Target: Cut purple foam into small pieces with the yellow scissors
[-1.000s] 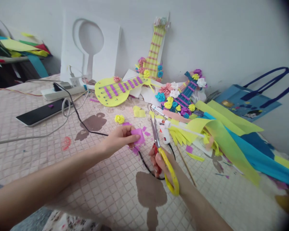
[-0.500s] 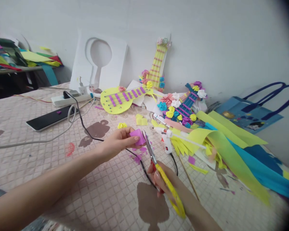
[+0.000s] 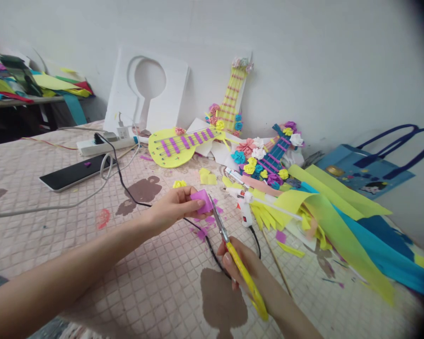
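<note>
Between thumb and fingers, my left hand (image 3: 178,207) pinches a small piece of purple paper (image 3: 202,200) above the table. My right hand (image 3: 238,263) is closed round the yellow handles of a pair of scissors (image 3: 245,273). The scissor blades point up and away, their tips at the right edge of the paper. Purple scraps (image 3: 201,233) lie on the cloth just below. Behind my left hand sit a yellow paper flower (image 3: 179,184) and some yellow paper squares (image 3: 207,176).
A white glue gun (image 3: 245,212) lies right of the scissors, its black cord (image 3: 210,247) crossing the table. Paper strips (image 3: 353,240) and a blue bag (image 3: 371,165) are at the right. A yellow paper guitar (image 3: 173,148), a power strip (image 3: 104,146) and a black tablet-like slab (image 3: 76,173) stand farther back.
The scissor blades have closed somewhat at the paper's edge, and the handles have come closer together. My left hand keeps its pinch almost in place.
</note>
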Demonstrator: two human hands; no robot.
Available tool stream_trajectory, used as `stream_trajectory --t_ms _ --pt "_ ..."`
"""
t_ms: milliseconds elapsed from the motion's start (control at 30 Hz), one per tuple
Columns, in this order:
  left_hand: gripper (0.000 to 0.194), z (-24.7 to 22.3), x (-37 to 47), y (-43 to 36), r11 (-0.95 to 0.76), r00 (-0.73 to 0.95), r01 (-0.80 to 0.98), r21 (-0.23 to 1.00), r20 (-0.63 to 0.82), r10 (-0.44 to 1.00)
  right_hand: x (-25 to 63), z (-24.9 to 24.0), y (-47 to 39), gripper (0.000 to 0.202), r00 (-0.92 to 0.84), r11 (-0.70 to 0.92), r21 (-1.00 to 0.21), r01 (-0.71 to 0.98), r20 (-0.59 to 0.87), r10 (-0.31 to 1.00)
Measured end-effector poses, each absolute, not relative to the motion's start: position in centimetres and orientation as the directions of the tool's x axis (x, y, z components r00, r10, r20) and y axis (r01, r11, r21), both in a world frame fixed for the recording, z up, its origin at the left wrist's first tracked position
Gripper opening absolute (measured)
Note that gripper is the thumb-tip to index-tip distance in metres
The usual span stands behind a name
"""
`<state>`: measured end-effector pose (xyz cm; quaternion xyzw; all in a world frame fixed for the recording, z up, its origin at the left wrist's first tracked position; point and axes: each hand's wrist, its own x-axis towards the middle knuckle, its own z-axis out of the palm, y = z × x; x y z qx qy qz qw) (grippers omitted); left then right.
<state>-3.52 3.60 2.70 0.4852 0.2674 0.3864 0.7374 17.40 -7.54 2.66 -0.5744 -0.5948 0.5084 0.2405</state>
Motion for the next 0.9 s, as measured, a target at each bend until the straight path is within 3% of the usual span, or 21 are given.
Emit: stream_trajectory --t_ms 900 --pt "0.023 2.8 -3.6 3.7 0.223 0.567 -0.323 0.92 -0.001 0.824 17.5 0.8 -7.4 0.052 -0.214 -0.148 -0.896 0.418 -0.256 0.943"
